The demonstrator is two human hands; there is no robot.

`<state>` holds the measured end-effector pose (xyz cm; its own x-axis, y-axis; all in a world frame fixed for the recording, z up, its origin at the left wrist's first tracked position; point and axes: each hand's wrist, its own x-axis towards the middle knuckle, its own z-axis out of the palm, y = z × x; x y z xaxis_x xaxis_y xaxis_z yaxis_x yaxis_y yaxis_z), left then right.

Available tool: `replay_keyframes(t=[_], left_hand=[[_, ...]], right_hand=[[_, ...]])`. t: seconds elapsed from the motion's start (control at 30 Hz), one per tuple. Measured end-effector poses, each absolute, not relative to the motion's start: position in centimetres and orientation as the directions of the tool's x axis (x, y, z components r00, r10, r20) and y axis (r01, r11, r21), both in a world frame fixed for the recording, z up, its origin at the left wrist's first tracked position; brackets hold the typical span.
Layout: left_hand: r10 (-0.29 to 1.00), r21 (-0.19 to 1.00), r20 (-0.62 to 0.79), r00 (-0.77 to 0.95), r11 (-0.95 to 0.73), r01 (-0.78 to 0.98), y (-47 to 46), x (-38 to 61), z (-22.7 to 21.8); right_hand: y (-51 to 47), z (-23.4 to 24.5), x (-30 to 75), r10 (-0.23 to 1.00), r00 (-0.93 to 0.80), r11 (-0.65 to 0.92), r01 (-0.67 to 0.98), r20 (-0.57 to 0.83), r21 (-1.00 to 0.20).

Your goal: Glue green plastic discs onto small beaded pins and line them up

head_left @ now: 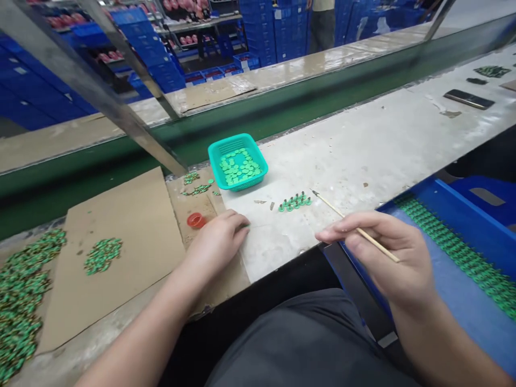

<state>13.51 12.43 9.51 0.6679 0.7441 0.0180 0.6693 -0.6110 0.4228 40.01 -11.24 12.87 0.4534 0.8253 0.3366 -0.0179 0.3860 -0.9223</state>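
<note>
My right hand (387,252) grips a thin paintbrush (336,210) with a pale handle and dark tip. The tip points at a small cluster of green discs (296,201) with brown pieces standing on them, just to its left. My left hand (220,236) rests on the tabletop with its fingers curled together; no object shows in them. Beside that hand's knuckles is a small red cup (196,220). Behind both hands stands a turquoise basket (215,161) with flat green discs inside.
A cardboard sheet (133,215) carries a green pile (102,255); a larger pile (24,301) lies at far left. Low at right, a blue tray (443,263) holds rows of green pieces. A phone (468,99) lies farther along the white bench. A metal post (121,118) slants up at left.
</note>
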Motion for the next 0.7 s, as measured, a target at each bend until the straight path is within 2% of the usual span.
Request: replay_keyframes(t=[0.17, 0.33, 0.5, 0.6, 0.7], left_hand=[[0.755, 0.497, 0.049, 0.654, -0.586, 0.639, 9.6, 11.0, 8.6], [0.845, 0.518, 0.193, 0.499, -0.52, 0.679, 5.4, 5.2, 7.1], [0.862, 0.499, 0.336, 0.379, -0.504, 0.705, 3.4, 2.5, 4.8], [0.843, 0.518, 0.354, 0.404, -0.537, 0.666, 3.8, 1.7, 4.8], [0.767, 0.469, 0.376, 0.52, -0.642, 0.607, 4.7, 1.2, 5.0]], right_hand=[[-9.6, 12.5, 38.5, 0.778, 0.504, 0.349, 0.148, 0.374, -0.925], [-7.4, 10.8, 36.2, 0.874, 0.423, 0.255, 0.017, 0.238, -0.967], [-5.0, 9.9, 33.4, 0.936, 0.326, 0.198, -0.173, 0.134, -0.965], [-3.8, 9.7, 32.5, 0.975, 0.204, 0.13, -0.183, 0.092, -0.974], [-2.8, 9.8, 31.9, 0.985, 0.157, 0.097, -0.132, 0.075, -0.987]])
